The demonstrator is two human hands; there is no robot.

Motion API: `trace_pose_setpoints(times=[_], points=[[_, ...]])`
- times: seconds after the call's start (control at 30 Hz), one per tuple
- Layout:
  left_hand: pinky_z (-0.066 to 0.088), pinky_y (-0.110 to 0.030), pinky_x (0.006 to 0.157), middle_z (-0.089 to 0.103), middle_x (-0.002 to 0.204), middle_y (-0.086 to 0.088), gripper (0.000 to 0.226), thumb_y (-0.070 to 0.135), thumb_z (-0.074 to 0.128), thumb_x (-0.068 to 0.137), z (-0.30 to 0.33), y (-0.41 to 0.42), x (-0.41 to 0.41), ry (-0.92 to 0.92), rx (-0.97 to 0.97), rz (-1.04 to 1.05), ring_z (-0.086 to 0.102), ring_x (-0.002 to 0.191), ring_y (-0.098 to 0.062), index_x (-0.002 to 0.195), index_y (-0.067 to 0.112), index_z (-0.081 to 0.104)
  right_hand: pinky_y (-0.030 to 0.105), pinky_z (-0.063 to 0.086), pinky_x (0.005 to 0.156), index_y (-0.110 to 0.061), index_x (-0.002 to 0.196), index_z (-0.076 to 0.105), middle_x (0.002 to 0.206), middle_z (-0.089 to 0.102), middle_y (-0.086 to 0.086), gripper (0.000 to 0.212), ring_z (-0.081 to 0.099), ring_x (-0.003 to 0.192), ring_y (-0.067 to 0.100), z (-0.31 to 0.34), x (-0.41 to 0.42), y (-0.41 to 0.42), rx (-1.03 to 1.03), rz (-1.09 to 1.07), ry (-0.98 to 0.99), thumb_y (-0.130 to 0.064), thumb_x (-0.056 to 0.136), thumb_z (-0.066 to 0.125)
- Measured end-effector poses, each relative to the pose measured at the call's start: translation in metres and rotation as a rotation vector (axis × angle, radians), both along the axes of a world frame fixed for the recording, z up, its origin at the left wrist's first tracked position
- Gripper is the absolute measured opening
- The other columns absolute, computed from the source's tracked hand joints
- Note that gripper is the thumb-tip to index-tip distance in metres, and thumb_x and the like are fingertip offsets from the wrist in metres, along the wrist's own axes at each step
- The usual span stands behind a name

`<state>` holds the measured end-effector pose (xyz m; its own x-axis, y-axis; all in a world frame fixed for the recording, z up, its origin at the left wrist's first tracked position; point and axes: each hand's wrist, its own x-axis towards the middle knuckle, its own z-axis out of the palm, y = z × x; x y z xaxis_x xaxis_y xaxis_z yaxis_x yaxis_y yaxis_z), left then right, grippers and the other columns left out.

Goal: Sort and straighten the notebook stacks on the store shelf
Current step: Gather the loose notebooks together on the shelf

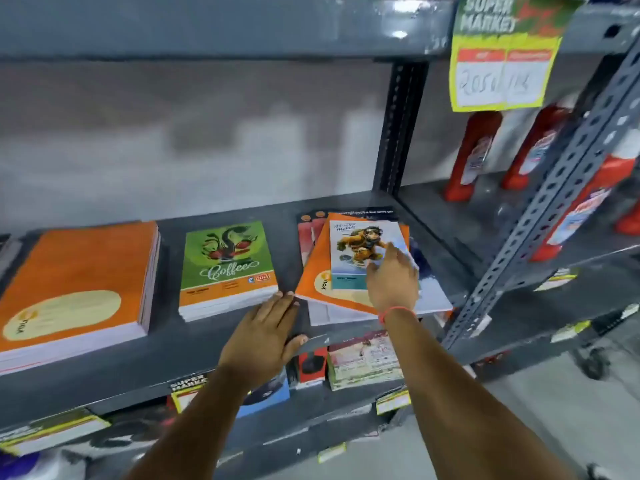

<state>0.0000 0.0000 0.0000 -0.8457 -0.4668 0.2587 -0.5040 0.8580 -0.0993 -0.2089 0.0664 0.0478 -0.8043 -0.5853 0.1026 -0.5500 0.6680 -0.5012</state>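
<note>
Three notebook stacks lie on the grey shelf point(221, 344). At the left is a tall orange stack point(79, 271). The middle holds a neat green "Coffee" stack point(227, 268). The right stack is untidy: an orange notebook point(318, 268) lies skewed, with a small notebook showing an astronaut cartoon point(360, 247) on top and red notebooks point(306, 233) under it. My right hand point(393, 278) rests on the astronaut notebook, fingers spread. My left hand point(266, 336) lies flat on the shelf's front edge, fingertips touching the skewed stack's left corner.
A perforated grey upright point(550, 216) stands right of the stack, with red bottles point(474, 154) behind it. A yellow-green price sign point(502, 60) hangs from the shelf above. Boxed goods point(360, 362) and price tags sit on the shelf below.
</note>
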Motion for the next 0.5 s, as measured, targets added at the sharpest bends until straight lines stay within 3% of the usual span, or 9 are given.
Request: trace_pose_setpoints(times=[0.1, 0.3, 0.5], points=[[0.058, -0.037, 0.077, 0.076, 0.106, -0.010, 0.080, 0.050, 0.007, 0.096, -0.010, -0.001, -0.003, 0.018, 0.012, -0.013, 0.074, 0.091, -0.026, 0.105, 0.007, 0.073, 0.046, 0.024, 0.114, -0.007, 0.141, 0.031, 0.148, 0.036, 0.012, 0.062, 0.030, 0.138, 0.032, -0.004, -0.015, -0.012, 0.076, -0.060, -0.062, -0.037, 0.089, 0.047], [0.059, -0.039, 0.077, 0.075, 0.106, -0.011, 0.080, 0.053, 0.009, 0.095, -0.010, -0.001, -0.002, -0.012, -0.007, 0.015, 0.073, 0.093, -0.027, 0.107, 0.005, 0.072, 0.045, 0.028, 0.112, -0.007, 0.143, 0.024, 0.152, 0.027, 0.014, 0.079, 0.028, 0.138, 0.034, 0.001, -0.031, -0.016, 0.135, -0.068, -0.203, -0.044, 0.082, 0.057], [0.059, -0.037, 0.078, 0.076, 0.106, -0.007, 0.081, 0.052, 0.006, 0.095, -0.005, 0.002, -0.003, -0.027, 0.033, 0.037, 0.074, 0.093, -0.024, 0.107, 0.008, 0.072, 0.045, 0.030, 0.107, -0.018, 0.145, 0.016, 0.147, 0.027, 0.021, 0.094, 0.029, 0.133, 0.036, 0.015, -0.035, -0.014, 0.186, -0.117, -0.344, -0.050, 0.073, 0.068]])
